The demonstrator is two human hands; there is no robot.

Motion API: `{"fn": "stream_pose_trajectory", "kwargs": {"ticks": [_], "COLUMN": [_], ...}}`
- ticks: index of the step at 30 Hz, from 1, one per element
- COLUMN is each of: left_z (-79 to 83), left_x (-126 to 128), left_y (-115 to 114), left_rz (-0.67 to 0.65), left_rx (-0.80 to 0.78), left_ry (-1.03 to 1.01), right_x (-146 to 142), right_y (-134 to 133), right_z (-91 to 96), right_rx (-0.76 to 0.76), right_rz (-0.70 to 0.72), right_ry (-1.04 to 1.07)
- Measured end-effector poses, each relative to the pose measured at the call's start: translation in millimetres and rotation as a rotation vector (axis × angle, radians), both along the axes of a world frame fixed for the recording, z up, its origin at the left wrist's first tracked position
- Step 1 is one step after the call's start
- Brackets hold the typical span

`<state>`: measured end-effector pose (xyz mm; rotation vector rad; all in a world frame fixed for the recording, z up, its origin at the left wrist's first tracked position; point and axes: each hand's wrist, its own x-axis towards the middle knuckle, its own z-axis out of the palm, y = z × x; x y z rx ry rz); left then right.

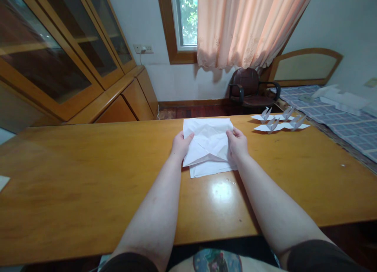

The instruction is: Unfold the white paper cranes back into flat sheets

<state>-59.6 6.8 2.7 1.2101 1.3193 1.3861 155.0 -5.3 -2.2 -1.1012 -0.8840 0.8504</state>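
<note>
A creased white sheet of paper [208, 143] is lifted a little above a small stack of flat white paper [212, 169] on the wooden table [88, 174]. My left hand [180, 145] pinches the sheet's left edge, fingers closed on it. My right hand [237, 144] grips its right edge the same way. The sheet shows diagonal fold creases and its lower part bends toward me.
Several folded white paper cranes [279, 122] stand at the table's far right. A corner of paper [3, 181] lies at the left edge. Behind the table are a brown armchair [250, 88], a glass-door wooden cabinet [67, 56] and a bed [338, 115] at right.
</note>
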Motion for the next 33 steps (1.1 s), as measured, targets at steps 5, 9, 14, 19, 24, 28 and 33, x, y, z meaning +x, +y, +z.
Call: {"fn": "stream_pose_trajectory", "kwargs": {"ticks": [5,9,14,19,24,28,33], "left_z": [-6.2,-10.8,-10.4,-6.7,2.1,3.0,-0.4], "left_x": [0.4,0.3,-2.7,-0.8,6.0,5.7,2.6], "left_y": [1.9,1.5,3.4,0.6,-8.7,-12.3,-12.3], "left_rz": [-0.068,-0.08,0.041,0.065,-0.084,-0.099,0.004], "left_rx": [0.038,0.023,0.0,-0.027,-0.066,-0.118,-0.115], "left_ry": [-0.003,0.074,0.083,0.35,0.672,0.809,1.037], "right_x": [13.7,18.4,8.8,13.9,23.9,20.1,13.9], "right_y": [1.2,2.0,0.2,-3.1,-5.4,-7.3,-9.9], "right_z": [2.8,3.0,5.4,5.2,7.4,12.0,16.8], "right_rx": [-0.064,-0.168,-0.142,-0.281,-0.42,-0.475,-0.543], "right_rz": [-0.131,-0.2,0.033,-0.086,-0.139,-0.122,-0.087], "right_ry": [-0.168,-0.216,-0.193,-0.655,-0.959,-1.074,-1.116]}}
